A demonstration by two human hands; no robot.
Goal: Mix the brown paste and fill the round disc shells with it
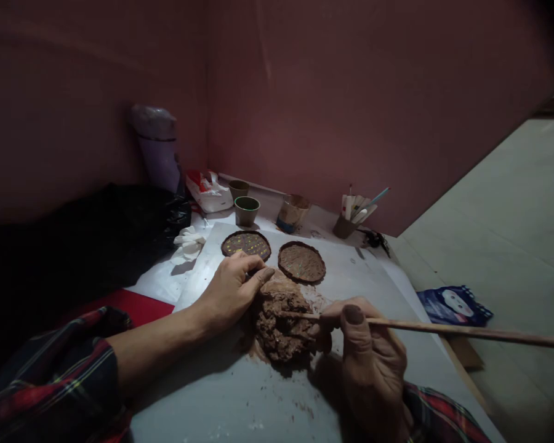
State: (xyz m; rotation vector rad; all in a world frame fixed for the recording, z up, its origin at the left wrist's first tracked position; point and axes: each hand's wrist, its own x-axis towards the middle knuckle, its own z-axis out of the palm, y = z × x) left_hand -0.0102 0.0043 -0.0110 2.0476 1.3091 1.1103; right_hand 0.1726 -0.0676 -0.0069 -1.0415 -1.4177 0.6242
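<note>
A rough mound of wet brown clay [284,329] sits on the white table sheet in front of me. My right hand [369,357] grips a long thin wooden stick [425,326] between thumb and fingers. The stick's tip touches the top of the mound, and its long end points off to the right. My left hand [240,283] is closed at the mound's upper left edge, thumb against the fingers. Whatever it may pinch is hidden. Brown smears cover both thumbs. Beyond the mound lie two flat brown discs with raised rims, one with yellow dots [245,245], the other with faint green marks [301,262].
Along the back stand a green-rimmed cup [247,212], a smeared tub [293,213] and a cup of brushes and markers [346,226]. White gloves [188,244] lie left, near a black bag [83,246]. A blue packet [455,306] lies beyond the right edge.
</note>
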